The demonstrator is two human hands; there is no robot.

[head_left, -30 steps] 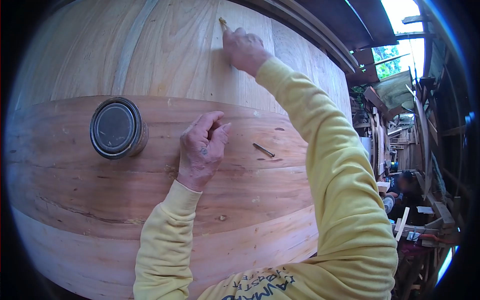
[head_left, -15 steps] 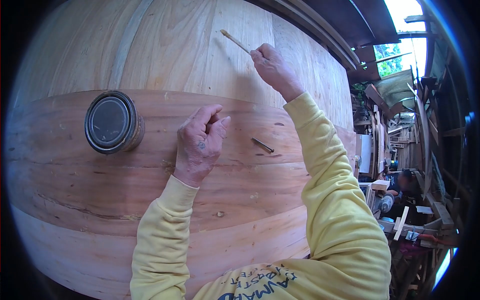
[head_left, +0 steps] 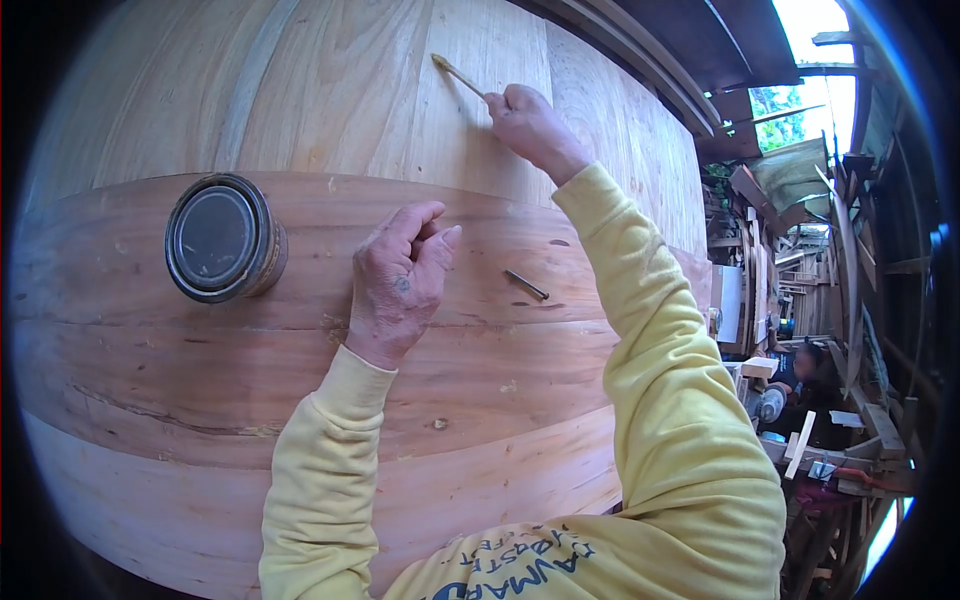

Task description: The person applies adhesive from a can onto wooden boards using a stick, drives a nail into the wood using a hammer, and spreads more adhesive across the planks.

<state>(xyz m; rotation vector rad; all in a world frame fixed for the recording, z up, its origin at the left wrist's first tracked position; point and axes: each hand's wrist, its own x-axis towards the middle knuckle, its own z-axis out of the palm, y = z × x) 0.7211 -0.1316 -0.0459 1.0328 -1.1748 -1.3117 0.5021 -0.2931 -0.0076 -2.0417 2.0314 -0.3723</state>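
My right hand is closed around the end of a thin stick with a darker yellowish-brown tip, which points up and left over the pale wooden boards. Whether the tip touches the wood I cannot tell. Lower down, my left hand rests on or just above the reddish planks, fingers loosely curled, thumb apart from the index finger, nothing visible between them. To its left stands a round tin can with a dark lid. A dark metal nail or bolt lies on the planks between my two arms.
Long dark boards run along the far edge of the panel. At the right, lower than the panel, is a cluttered workshop with stacked timber and a person beside a grey power tool.
My right hand has moved slightly left and up, taking the stick with it. My left hand has hardly moved. The can and the nail or bolt appear shifted slightly upward in view.
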